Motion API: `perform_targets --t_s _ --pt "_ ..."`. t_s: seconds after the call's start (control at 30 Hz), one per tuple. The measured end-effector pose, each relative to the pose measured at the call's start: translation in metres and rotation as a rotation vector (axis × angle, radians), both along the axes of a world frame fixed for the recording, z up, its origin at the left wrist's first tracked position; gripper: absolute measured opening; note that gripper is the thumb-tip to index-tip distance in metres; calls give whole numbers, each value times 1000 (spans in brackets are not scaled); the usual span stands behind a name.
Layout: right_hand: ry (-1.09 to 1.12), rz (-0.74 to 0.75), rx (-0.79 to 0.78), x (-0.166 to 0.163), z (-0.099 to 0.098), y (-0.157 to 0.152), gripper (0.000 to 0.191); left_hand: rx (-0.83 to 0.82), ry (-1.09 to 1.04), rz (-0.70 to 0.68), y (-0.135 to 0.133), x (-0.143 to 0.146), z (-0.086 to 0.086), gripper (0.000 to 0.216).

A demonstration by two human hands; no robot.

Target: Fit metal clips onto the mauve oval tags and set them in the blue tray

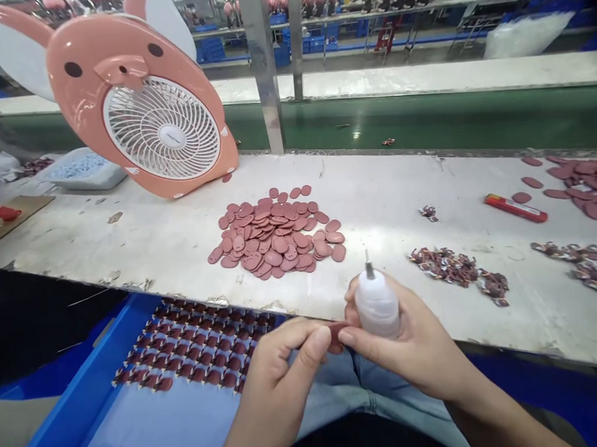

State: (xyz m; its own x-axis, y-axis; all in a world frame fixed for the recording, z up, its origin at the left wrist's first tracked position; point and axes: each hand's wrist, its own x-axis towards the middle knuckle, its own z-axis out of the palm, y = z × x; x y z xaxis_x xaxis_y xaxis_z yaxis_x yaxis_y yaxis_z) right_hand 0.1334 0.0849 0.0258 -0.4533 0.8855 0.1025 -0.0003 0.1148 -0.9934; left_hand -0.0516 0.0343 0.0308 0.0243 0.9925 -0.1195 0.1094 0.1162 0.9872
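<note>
My left hand pinches a small reddish-brown oval piece between thumb and fingers. My right hand is wrapped round a white squeeze bottle with a thin metal needle tip pointing up, and its thumb also touches the oval piece. Beyond my hands, a heap of flat reddish oval pieces lies on the white worktable. Right of the bottle sits a small pile of dark brown and white parts. Below the table edge on the left, a blue tray holds rows of assembled dark red pieces.
A pink animal-shaped fan stands at the back left beside a white tub. A red marker-like stick lies at right near more oval pieces. Behind runs a green conveyor belt, with a metal post before it.
</note>
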Motion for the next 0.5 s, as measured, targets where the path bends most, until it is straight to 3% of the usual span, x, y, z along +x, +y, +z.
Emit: perform_targets --t_s 0.13,0.2,0.27,0.37,0.43,0.5 --pt "-20 292 -106 12 11 2 16 -255 -353 -242 -1 4 -11 48" --pt "-72 372 -107 17 16 1 20 -440 -549 -409 -1 5 -22 44" --pt "-126 396 -95 21 16 -1 25 -572 -721 -491 -3 9 -37 36" --pt "-173 305 -192 28 8 -8 41 -594 -895 -472 -9 16 -58 40" --pt "-274 164 -225 36 0 -13 45 -554 -959 -384 -15 21 -66 45" --pt "-443 48 -154 46 -6 -19 41 -495 -1037 -230 -19 25 -68 42"
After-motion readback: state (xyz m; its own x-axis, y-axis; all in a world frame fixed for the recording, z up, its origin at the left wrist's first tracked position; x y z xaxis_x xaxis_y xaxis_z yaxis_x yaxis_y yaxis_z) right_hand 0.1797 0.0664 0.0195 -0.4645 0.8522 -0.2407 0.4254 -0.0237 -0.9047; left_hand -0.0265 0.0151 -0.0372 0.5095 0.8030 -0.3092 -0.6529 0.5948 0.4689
